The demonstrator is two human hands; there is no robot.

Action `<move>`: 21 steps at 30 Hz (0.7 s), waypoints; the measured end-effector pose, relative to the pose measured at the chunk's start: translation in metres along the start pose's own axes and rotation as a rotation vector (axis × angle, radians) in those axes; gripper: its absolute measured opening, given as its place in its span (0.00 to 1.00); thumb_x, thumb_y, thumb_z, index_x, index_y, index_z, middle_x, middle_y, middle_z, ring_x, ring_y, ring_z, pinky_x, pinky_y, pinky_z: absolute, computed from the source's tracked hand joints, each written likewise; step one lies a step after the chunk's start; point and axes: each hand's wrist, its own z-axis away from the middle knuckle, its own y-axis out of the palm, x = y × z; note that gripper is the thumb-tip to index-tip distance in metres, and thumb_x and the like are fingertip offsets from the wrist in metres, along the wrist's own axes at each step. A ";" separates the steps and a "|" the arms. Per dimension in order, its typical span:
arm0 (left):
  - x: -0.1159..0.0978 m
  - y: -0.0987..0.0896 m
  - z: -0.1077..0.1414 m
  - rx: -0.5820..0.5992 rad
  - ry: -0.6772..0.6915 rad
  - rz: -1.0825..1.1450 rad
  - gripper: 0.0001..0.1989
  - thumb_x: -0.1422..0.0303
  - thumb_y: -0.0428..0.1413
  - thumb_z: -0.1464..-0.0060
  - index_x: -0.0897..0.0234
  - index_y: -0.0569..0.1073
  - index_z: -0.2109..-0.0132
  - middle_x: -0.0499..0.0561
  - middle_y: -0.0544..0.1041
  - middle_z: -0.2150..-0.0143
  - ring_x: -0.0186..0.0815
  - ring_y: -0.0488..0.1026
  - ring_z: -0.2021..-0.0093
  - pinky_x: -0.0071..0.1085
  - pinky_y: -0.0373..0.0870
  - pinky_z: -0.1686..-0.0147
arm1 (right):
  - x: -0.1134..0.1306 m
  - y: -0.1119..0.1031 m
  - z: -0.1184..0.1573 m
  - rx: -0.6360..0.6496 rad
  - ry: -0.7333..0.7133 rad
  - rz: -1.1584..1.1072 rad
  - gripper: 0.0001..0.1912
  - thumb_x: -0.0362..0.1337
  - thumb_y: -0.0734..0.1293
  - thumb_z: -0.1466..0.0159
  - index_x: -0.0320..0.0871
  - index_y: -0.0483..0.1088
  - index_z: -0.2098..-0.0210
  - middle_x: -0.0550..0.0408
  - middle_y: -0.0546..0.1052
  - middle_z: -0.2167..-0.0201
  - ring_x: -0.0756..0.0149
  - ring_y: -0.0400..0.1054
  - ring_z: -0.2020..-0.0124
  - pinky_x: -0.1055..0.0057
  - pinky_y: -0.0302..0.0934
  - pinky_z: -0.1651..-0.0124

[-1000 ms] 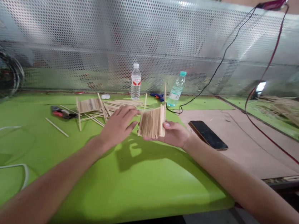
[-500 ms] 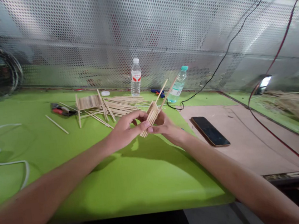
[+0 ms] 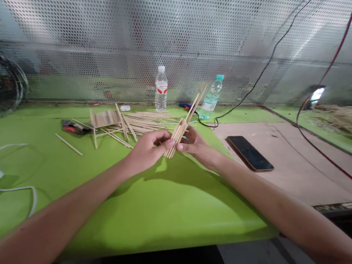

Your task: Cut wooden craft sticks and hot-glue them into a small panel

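Sticks glued side by side into a small wooden panel (image 3: 176, 134) sit edge-on between two bare hands, raised just above the green bench (image 3: 159, 206) near its middle. Two longer sticks of the panel jut up and to the right, toward the far side. The left hand (image 3: 148, 150) is clamped on the panel's near side, thumb and fingers pinching its lower end; the right hand (image 3: 195, 144) is closed on the opposite face, its fingertips meeting the wood close to the left hand's.

Behind the hands lies a loose heap of sticks (image 3: 140, 123), with a second stick panel (image 3: 104, 119) flat at its left end and a single stick (image 3: 68, 144) well apart further left. Red-handled pliers (image 3: 74, 127) rest near that panel. Two clear water bottles stand at the back, one with a white cap (image 3: 161, 88) and one with a teal cap (image 3: 212, 97), before a perforated metal screen (image 3: 166, 44). A dark phone (image 3: 250, 153) lies face up on the brown board (image 3: 294, 169) to the right, and a white cable (image 3: 14, 190) curls at the left edge.
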 end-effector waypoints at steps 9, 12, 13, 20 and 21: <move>-0.004 -0.002 -0.002 0.036 -0.035 0.042 0.12 0.60 0.59 0.37 0.64 0.77 0.63 0.47 0.77 0.70 0.30 0.70 0.72 0.28 0.65 0.71 | 0.002 0.002 0.002 0.008 0.017 -0.021 0.43 0.44 0.84 0.51 0.51 0.64 0.40 0.47 0.72 0.41 0.51 0.72 0.44 0.48 0.68 0.39; -0.001 -0.003 -0.003 0.029 -0.035 0.070 0.12 0.59 0.60 0.37 0.64 0.78 0.63 0.47 0.76 0.70 0.29 0.70 0.72 0.27 0.64 0.72 | 0.001 0.003 0.003 0.006 0.026 -0.043 0.42 0.43 0.84 0.50 0.51 0.64 0.41 0.48 0.73 0.42 0.52 0.72 0.45 0.48 0.67 0.38; 0.001 -0.003 -0.004 0.027 -0.036 0.087 0.13 0.58 0.60 0.37 0.64 0.78 0.62 0.47 0.77 0.69 0.29 0.70 0.71 0.26 0.64 0.72 | 0.001 0.003 0.002 0.005 0.029 -0.057 0.41 0.43 0.83 0.50 0.51 0.64 0.42 0.48 0.73 0.43 0.53 0.72 0.45 0.48 0.67 0.38; 0.008 -0.004 -0.005 -0.014 -0.040 0.160 0.12 0.58 0.62 0.40 0.64 0.80 0.62 0.48 0.79 0.68 0.30 0.74 0.69 0.26 0.67 0.70 | 0.000 0.000 0.001 -0.013 0.074 -0.166 0.34 0.39 0.82 0.47 0.50 0.66 0.46 0.51 0.75 0.47 0.57 0.73 0.46 0.48 0.63 0.32; 0.008 -0.005 -0.005 -0.015 -0.041 0.157 0.12 0.59 0.63 0.40 0.64 0.80 0.63 0.48 0.79 0.69 0.30 0.73 0.70 0.26 0.67 0.70 | 0.000 -0.001 0.001 -0.007 0.086 -0.178 0.33 0.38 0.82 0.46 0.50 0.66 0.46 0.51 0.75 0.47 0.57 0.73 0.46 0.48 0.61 0.31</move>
